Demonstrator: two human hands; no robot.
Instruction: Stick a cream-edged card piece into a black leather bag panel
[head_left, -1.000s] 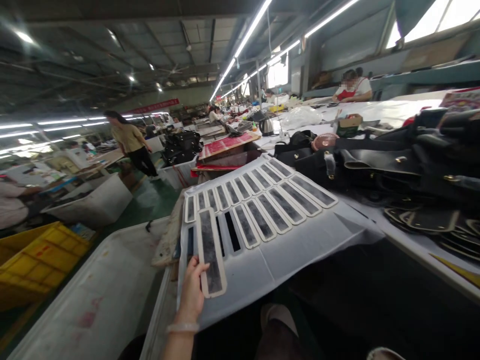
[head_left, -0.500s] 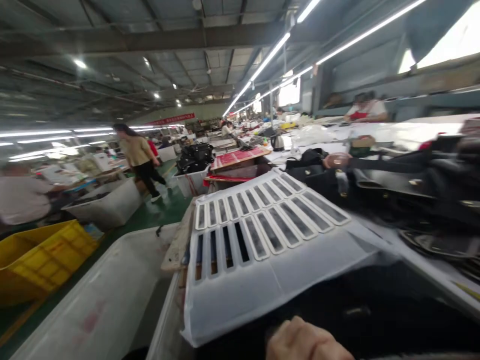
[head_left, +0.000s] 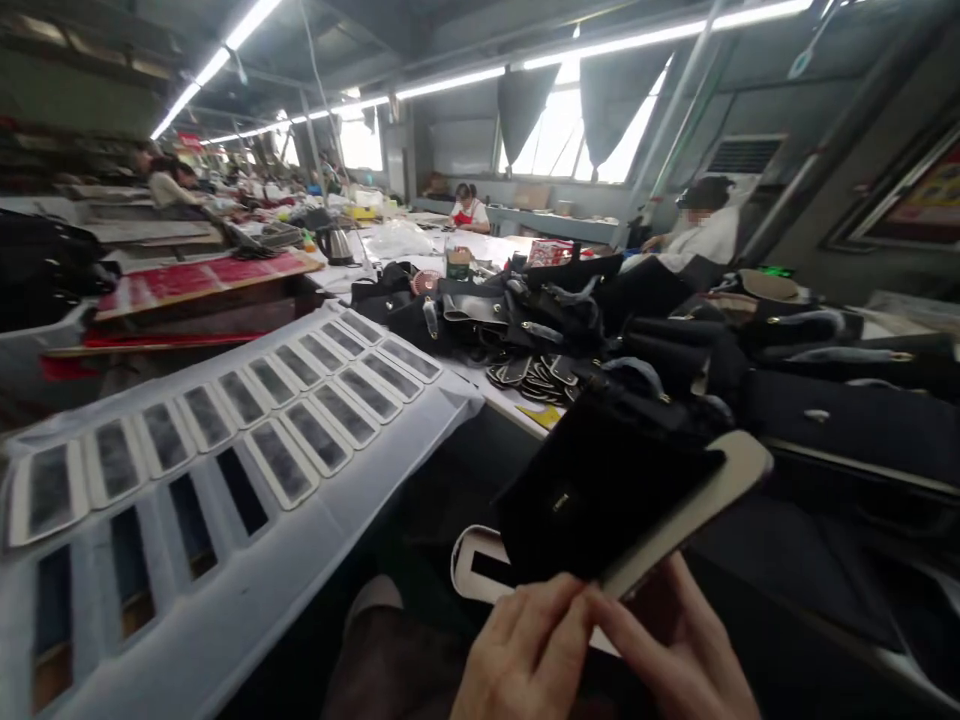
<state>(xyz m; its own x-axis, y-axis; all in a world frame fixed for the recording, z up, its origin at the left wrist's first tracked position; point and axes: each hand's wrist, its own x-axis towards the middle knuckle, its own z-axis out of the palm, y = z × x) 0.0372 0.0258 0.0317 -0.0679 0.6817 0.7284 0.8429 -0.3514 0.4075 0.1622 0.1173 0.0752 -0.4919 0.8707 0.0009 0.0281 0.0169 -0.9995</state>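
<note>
Low at the frame's bottom edge, both hands pinch one assembly: the left hand (head_left: 525,650) and the right hand (head_left: 675,655) close their fingertips on a cream strip (head_left: 686,520) with a black leather piece (head_left: 600,490) lying on it, held over the lap. To the left lies a white sheet (head_left: 300,540) carrying rows of strips (head_left: 285,410); black bags (head_left: 600,320) pile on the worktop (head_left: 502,395) behind.

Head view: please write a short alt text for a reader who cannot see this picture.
Two bare hands, left hand and right hand, press a cream strip against a black leather piece. To the left lies a white sheet carrying rows of similar strips; black bags crowd the table behind.
</note>
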